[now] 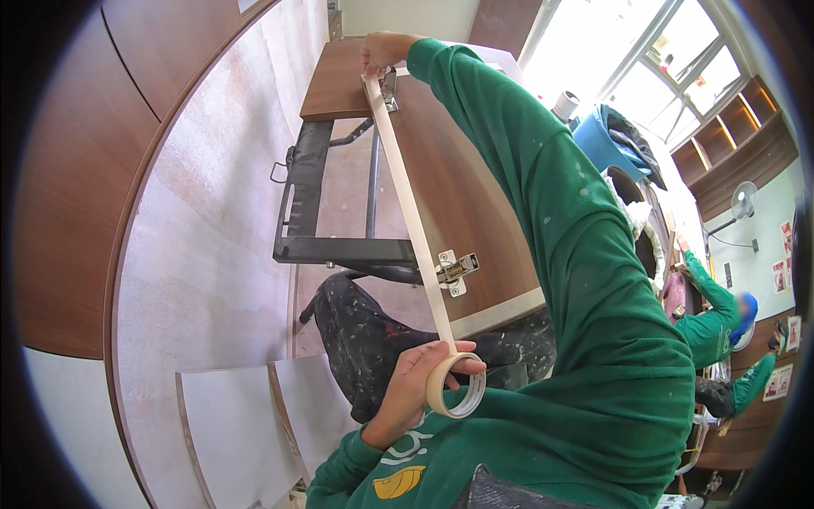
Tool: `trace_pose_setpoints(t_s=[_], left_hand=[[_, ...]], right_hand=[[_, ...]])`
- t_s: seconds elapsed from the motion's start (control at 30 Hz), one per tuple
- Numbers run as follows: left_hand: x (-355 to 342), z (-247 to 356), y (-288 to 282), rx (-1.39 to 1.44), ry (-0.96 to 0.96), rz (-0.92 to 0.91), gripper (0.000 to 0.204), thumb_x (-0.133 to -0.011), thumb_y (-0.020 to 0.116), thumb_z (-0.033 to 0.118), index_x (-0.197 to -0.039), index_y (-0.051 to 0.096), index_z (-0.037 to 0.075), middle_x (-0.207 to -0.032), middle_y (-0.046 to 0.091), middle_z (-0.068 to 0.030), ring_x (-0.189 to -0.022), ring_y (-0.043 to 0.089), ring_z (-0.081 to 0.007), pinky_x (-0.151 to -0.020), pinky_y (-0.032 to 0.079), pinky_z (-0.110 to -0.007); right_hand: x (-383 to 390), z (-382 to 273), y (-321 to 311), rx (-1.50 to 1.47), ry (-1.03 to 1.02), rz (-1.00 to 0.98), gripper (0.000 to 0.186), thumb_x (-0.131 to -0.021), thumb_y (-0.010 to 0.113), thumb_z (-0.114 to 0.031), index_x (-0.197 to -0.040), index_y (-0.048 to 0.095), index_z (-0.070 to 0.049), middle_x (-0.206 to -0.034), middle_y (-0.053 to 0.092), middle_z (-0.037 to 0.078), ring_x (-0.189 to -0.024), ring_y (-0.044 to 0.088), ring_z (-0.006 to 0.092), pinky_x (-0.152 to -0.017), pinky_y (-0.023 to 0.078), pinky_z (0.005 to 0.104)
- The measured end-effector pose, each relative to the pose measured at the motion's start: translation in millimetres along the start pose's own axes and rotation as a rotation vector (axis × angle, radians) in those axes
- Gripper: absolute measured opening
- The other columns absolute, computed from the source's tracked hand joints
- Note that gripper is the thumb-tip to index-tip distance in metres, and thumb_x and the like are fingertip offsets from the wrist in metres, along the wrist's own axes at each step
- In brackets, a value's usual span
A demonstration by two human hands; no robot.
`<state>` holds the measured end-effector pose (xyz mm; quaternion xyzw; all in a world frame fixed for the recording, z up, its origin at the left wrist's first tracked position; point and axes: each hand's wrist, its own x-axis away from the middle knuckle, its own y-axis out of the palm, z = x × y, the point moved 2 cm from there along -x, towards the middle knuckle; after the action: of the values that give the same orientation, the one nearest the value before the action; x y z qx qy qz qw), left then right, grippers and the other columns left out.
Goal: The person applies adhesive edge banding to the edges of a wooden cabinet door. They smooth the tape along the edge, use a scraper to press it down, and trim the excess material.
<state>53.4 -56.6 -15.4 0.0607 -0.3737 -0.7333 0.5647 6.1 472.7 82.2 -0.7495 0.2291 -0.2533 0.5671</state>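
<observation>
Tape roll: a cream, ring-shaped roll of adhesive tape point(435, 392) at the near end; probably light and firm, best held by its rim and core.
Tape strip: a long, narrow cream band point(405, 182) stretched to the far end, along the left edge of a brown wood-grain panel point(483, 212); likely thin, tacky and easily creased, so pinch only its end.
Left hand point(414, 380): curled round the roll.
Right hand point(386, 53): fingers bunched at the band's far end; pinching or pressing, I cannot tell.
</observation>
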Motion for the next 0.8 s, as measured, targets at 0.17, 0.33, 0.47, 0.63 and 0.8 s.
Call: trace_pose_setpoints(t_s=[0.17, 0.33, 0.47, 0.63, 0.8], left_hand=[[-2.1, -1.0, 2.5, 0.009, 0.0, -0.024, 0.047, -0.107, 0.041, 0.032, -0.126, 0.06, -0.006, -0.102, 0.075, -0.0107, -0.088, 0.068, -0.0103, -0.072, 0.049, -0.022], [-3.6, -0.7, 3.4, 0.004, -0.002, -0.024, 0.047, -0.107, 0.04, 0.032, -0.125, 0.061, -0.006, -0.102, 0.075, -0.012, -0.088, 0.068, -0.0115, -0.072, 0.05, -0.022], [-3.5, 0.9, 6.5, -0.022, -0.007, -0.018, 0.049, -0.107, 0.037, 0.031, -0.125, 0.06, -0.008, -0.103, 0.074, -0.0148, -0.089, 0.069, -0.0142, -0.072, 0.051, -0.023], [-4.6, 0.3, 7.0, -0.029, -0.003, -0.029, 0.05, -0.107, 0.036, 0.031, -0.125, 0.06, -0.008, -0.103, 0.074, -0.0147, -0.089, 0.069, -0.0145, -0.072, 0.05, -0.023], [-5.8, -2.7, 6.6, -0.017, -0.003, -0.034, 0.05, -0.107, 0.036, 0.031, -0.124, 0.06, -0.009, -0.103, 0.074, -0.0151, -0.089, 0.069, -0.0149, -0.072, 0.051, -0.023]], right_hand=[[0.3, 1.1, -0.2, 0.003, 0.028, 0.007, 0.025, -0.076, 0.084, -0.023, -0.093, 0.077, -0.007, -0.084, 0.075, 0.006, -0.08, 0.073, 0.0163, -0.071, 0.055, 0.0339], [-2.0, 6.3, -0.3, 0.002, 0.022, 0.01, 0.023, -0.076, 0.084, -0.023, -0.092, 0.077, -0.007, -0.083, 0.076, 0.006, -0.079, 0.073, 0.0162, -0.072, 0.055, 0.0343], [-1.7, 4.6, 1.7, 0.007, 0.019, 0.031, 0.024, -0.075, 0.084, -0.024, -0.092, 0.077, -0.008, -0.083, 0.076, 0.006, -0.078, 0.072, 0.0166, -0.071, 0.055, 0.0341], [-0.3, 1.8, 1.9, 0.027, 0.002, 0.043, 0.026, -0.074, 0.085, -0.025, -0.092, 0.077, -0.008, -0.083, 0.075, 0.005, -0.078, 0.072, 0.0164, -0.071, 0.055, 0.0341], [-0.3, 4.7, 1.7, -0.018, 0.017, 0.023, 0.027, -0.074, 0.085, -0.026, -0.092, 0.077, -0.009, -0.084, 0.075, 0.005, -0.078, 0.071, 0.0163, -0.07, 0.054, 0.0334]])
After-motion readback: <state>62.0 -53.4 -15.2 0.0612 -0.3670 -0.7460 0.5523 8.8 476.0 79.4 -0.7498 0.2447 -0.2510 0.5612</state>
